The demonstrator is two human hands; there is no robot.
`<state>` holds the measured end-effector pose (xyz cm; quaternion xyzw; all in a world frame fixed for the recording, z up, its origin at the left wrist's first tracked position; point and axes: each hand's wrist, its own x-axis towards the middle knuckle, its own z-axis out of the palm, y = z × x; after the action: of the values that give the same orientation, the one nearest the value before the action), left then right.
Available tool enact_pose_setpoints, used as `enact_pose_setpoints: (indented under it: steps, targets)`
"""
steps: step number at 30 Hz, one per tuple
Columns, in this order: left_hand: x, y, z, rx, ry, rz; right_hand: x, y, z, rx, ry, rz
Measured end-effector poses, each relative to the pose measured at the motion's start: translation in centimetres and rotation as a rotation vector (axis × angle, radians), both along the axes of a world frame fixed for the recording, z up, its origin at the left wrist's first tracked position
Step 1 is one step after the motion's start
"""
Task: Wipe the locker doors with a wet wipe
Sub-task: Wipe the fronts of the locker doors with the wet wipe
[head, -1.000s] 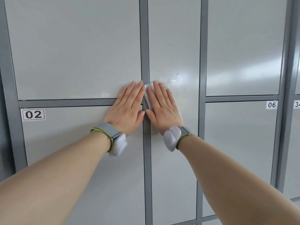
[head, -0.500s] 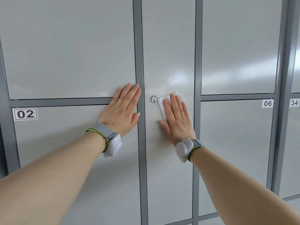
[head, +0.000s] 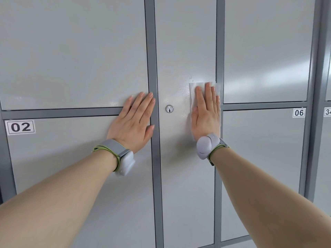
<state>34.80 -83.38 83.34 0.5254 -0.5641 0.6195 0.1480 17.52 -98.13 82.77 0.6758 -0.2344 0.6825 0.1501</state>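
Observation:
A tall narrow grey locker door (head: 184, 176) fills the middle of the view, with a round keyhole lock (head: 169, 108) near its left side. My right hand (head: 206, 113) lies flat with straight fingers on a white wet wipe (head: 193, 90), pressing it against the right edge of that door. Wet smears shine on the door left of the wipe. My left hand (head: 134, 122) rests flat on the neighbouring door labelled 02 (head: 20, 127), its fingers reaching the grey frame post (head: 152, 51).
More grey locker doors surround the middle one, split by darker grey frame bars. Number labels 06 (head: 299, 112) and a cut-off 34 (head: 327, 111) sit on the right. Both wrists wear grey bands with pale devices.
My right hand slid the wipe to the right across the middle door, from beside the left frame post to the door's right edge, uncovering the keyhole. The left hand stayed put.

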Motion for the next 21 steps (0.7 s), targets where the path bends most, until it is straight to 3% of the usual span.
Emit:
enact_pose_setpoints:
  steps: [15, 21]
  targets:
    - [0.0, -0.2, -0.2, -0.029, -0.018, 0.015, -1.8, -0.1, -6.0, -0.158, 0.294, -0.071]
    - [0.0, -0.3, -0.3, -0.029, -0.015, 0.035, -2.1, -0.3, -3.8, -0.122, 0.256, -0.069]
